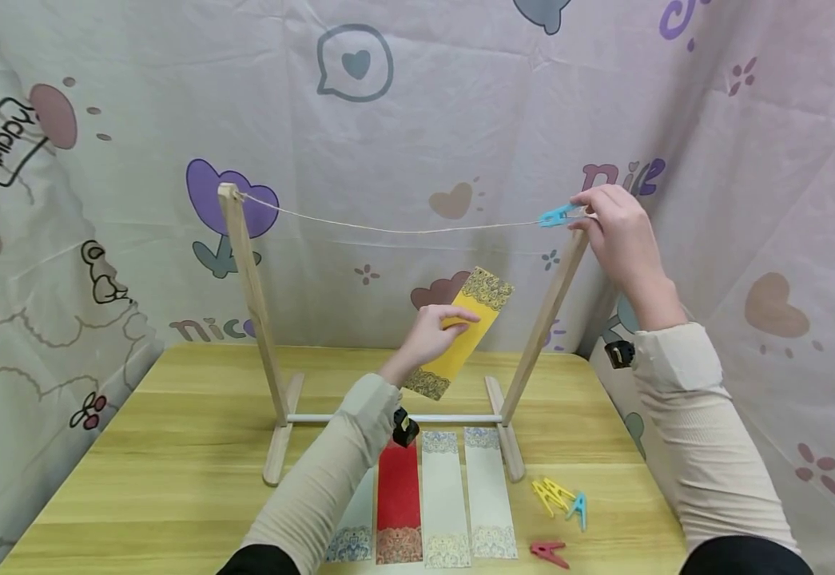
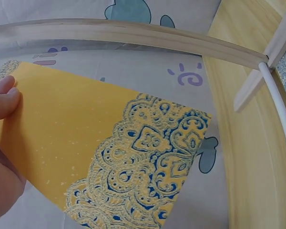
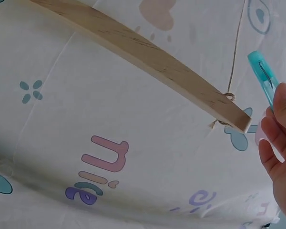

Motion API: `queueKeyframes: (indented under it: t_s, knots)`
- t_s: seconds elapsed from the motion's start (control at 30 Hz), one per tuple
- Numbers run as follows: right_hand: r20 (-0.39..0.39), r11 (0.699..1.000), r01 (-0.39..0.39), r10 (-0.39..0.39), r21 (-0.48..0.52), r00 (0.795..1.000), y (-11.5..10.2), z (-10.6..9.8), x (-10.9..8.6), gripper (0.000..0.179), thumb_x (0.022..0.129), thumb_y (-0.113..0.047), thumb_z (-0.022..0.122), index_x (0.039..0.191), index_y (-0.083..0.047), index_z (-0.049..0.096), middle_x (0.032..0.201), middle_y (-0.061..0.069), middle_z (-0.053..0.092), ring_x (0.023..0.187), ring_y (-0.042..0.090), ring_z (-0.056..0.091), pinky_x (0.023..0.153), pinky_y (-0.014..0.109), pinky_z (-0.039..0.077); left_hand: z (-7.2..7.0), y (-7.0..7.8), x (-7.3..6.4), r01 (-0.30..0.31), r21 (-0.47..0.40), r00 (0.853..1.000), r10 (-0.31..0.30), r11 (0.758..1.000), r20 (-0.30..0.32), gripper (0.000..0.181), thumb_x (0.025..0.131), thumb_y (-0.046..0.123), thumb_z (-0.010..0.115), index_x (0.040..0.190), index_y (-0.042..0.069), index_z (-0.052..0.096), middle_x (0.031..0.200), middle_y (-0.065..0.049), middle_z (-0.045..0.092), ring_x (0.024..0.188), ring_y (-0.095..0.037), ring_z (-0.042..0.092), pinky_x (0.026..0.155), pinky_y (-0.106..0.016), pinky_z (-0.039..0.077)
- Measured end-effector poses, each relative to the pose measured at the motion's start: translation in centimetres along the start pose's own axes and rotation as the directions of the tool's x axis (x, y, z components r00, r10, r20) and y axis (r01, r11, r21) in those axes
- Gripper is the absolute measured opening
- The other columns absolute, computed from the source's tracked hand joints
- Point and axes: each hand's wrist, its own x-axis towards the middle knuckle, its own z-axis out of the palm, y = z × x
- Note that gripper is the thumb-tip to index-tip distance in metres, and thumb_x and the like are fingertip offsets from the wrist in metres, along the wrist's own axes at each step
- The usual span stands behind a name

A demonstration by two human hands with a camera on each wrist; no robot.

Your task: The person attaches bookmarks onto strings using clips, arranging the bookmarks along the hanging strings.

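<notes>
My left hand [image 1: 437, 334] pinches a yellow paper strip [image 1: 476, 321] with patterned ends, held tilted below the string. The left wrist view shows the thumb on the strip's face and a blue-and-gold lace pattern at one end. Up at the right post [image 1: 548, 319], my right hand [image 1: 622, 235] pinches a blue clothespin [image 1: 555, 216] between thumb and fingers. In the head view the clothespin's tip overlaps the string [image 1: 403, 231]; in the right wrist view the clothespin [image 3: 263, 71] appears beside the string [image 3: 236, 52], near the knot at the post's top.
A wooden frame with a left post [image 1: 255, 311] and a white crossbar [image 1: 453, 418] stands on the table [image 1: 137, 447]. In front lie a red strip [image 1: 397, 495] and several pale strips [image 1: 446, 503]. Yellow clothespins [image 1: 552, 495], a blue one [image 1: 578, 509] and a red one [image 1: 550, 553] lie at right.
</notes>
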Motion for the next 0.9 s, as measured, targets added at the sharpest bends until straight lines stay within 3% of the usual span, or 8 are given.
queueKeyframes:
  t_s: [0.17, 0.27, 0.4, 0.47, 0.63, 0.8, 0.9]
  knots:
    - [0.042, 1.000, -0.026, 0.026, -0.013, 0.999, 0.2, 0.0, 0.4, 0.021, 0.079, 0.000, 0.063, 0.098, 0.006, 0.059, 0.092, 0.018, 0.058, 0.085, 0.029, 0.050, 0.079, 0.040, 0.044, 0.2, 0.2, 0.4, 0.001, 0.008, 1.000, -0.001, 1.000, 0.004, 0.018, 0.082, -0.003, 0.059, 0.095, 0.006, 0.069, 0.100, -0.006, 0.066, 0.051, -0.006, 0.043, 0.052, -0.017, 0.038]
    - [0.042, 1.000, -0.001, 0.001, -0.012, 0.999, 0.4, 0.3, 0.7, 0.019, 0.078, 0.001, 0.064, 0.096, 0.007, 0.060, 0.089, 0.018, 0.059, 0.082, 0.029, 0.050, 0.079, 0.040, 0.042, 0.3, 0.5, 0.7, 0.012, 0.000, 1.000, -0.012, 1.000, 0.006, 0.019, 0.083, -0.003, 0.059, 0.095, 0.007, 0.069, 0.100, -0.006, 0.065, 0.045, -0.008, 0.036, 0.047, -0.018, 0.034]
    - [0.018, 0.998, 0.055, -0.055, -0.006, 0.998, 0.8, 0.8, 1.2, 0.017, 0.076, 0.003, 0.065, 0.091, 0.008, 0.060, 0.083, 0.018, 0.059, 0.076, 0.029, 0.049, 0.078, 0.041, 0.039, 0.6, 0.9, 1.1, 0.003, -0.015, 1.000, -0.003, 1.000, -0.004, 0.018, 0.083, -0.002, 0.060, 0.095, 0.006, 0.069, 0.099, -0.005, 0.066, 0.062, -0.007, 0.052, 0.051, -0.017, 0.037]
    - [0.015, 0.998, 0.065, -0.065, -0.001, 0.998, 0.8, 0.9, 1.4, 0.016, 0.075, 0.003, 0.066, 0.089, 0.009, 0.060, 0.082, 0.019, 0.059, 0.075, 0.029, 0.048, 0.078, 0.041, 0.038, 0.8, 1.1, 1.2, -0.005, -0.020, 1.000, 0.005, 1.000, -0.008, 0.018, 0.083, -0.002, 0.060, 0.095, 0.006, 0.069, 0.099, -0.005, 0.066, 0.066, -0.008, 0.052, 0.052, -0.017, 0.038]
    - [0.045, 0.998, 0.063, -0.062, -0.013, 0.997, 0.7, 1.1, 1.7, 0.015, 0.074, 0.002, 0.067, 0.086, 0.008, 0.060, 0.080, 0.019, 0.060, 0.075, 0.030, 0.050, 0.077, 0.042, 0.038, 1.2, 1.6, 1.7, -0.029, 0.008, 1.000, 0.029, 1.000, -0.006, 0.018, 0.083, -0.001, 0.060, 0.096, 0.006, 0.069, 0.099, -0.005, 0.066, 0.055, -0.009, 0.045, 0.049, -0.018, 0.035]
    - [0.087, 0.998, 0.047, -0.043, -0.038, 0.995, 0.8, 1.2, 1.9, 0.014, 0.074, 0.002, 0.067, 0.085, 0.007, 0.060, 0.080, 0.018, 0.060, 0.074, 0.029, 0.050, 0.074, 0.041, 0.038, 1.4, 1.5, 2.1, -0.036, 0.017, 0.999, 0.036, 0.999, -0.016, 0.017, 0.083, -0.001, 0.060, 0.095, 0.006, 0.070, 0.098, -0.004, 0.066, 0.070, -0.007, 0.054, 0.050, -0.018, 0.035]
    - [0.107, 0.998, 0.042, -0.037, -0.053, 0.994, 0.9, 1.3, 2.0, 0.013, 0.075, 0.004, 0.066, 0.085, 0.006, 0.059, 0.080, 0.017, 0.059, 0.074, 0.029, 0.049, 0.075, 0.041, 0.038, 1.4, 1.5, 2.3, -0.031, 0.016, 0.999, 0.031, 0.999, -0.020, 0.018, 0.083, -0.002, 0.060, 0.095, 0.006, 0.070, 0.098, -0.004, 0.066, 0.071, -0.008, 0.055, 0.048, -0.018, 0.034]
